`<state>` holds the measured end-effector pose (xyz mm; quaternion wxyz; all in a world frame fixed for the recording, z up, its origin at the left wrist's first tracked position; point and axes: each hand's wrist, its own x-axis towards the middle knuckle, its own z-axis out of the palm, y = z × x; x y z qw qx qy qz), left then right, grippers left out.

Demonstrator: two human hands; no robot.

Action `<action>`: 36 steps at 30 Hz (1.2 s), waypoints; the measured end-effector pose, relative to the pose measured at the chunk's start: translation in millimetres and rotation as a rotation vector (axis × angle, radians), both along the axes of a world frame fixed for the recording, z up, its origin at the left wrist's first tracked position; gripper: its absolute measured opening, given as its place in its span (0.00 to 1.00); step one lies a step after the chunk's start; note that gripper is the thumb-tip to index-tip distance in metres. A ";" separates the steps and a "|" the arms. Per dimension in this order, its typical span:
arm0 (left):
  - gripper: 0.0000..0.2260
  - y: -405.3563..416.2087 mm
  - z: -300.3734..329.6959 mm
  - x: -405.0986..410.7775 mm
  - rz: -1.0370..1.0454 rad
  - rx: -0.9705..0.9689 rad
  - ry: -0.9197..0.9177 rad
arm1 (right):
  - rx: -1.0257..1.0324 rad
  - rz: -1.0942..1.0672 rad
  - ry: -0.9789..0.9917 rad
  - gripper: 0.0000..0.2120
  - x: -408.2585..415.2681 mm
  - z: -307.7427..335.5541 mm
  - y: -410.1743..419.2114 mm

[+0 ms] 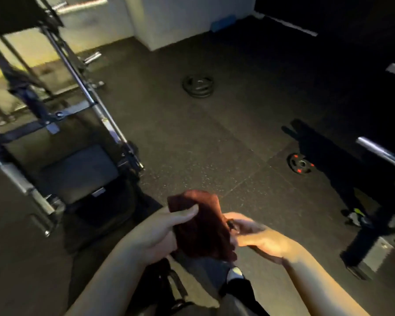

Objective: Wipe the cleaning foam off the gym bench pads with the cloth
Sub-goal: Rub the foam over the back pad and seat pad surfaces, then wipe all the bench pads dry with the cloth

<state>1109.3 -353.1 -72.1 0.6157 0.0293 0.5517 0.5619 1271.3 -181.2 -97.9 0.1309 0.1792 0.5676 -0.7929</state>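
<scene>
2 hands up front, nothing on a pad yet. Biggest item: rack machine (62, 124) at left, its dark pad (78, 172) low and well apart from the cloth; foam not discernible in this light. 2 weight plates (197, 85) lie on the floor beyond. Dark red cloth (201, 226) is held between both hands, probably being folded for wiping: left hand (160, 233) pinches its edge under the thumb, right hand (251, 233) curls round the other side.
</scene>
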 end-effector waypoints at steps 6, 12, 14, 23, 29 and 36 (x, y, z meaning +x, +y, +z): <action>0.17 5.9 15.2 16.3 0.282 -0.086 -0.022 | 0.096 -0.001 0.029 0.30 -27.2 11.7 68.2; 0.24 -24.3 -2.2 17.3 0.447 -0.267 -0.002 | 0.202 0.148 0.003 0.22 -84.8 22.2 87.4; 0.22 -34.0 -10.2 15.3 0.547 -0.311 -0.026 | 0.350 0.266 0.025 0.17 -114.0 24.2 84.6; 0.32 -41.6 -48.2 -47.5 0.862 -0.391 0.110 | 1.020 0.731 0.214 0.14 -260.7 16.2 51.2; 0.24 -48.1 -51.1 -125.7 0.497 -0.499 0.390 | 1.358 0.822 0.250 0.02 -337.9 6.4 31.3; 0.17 -81.3 -52.5 -162.8 0.457 -0.722 0.630 | 1.212 1.034 0.214 0.11 -412.7 10.1 10.4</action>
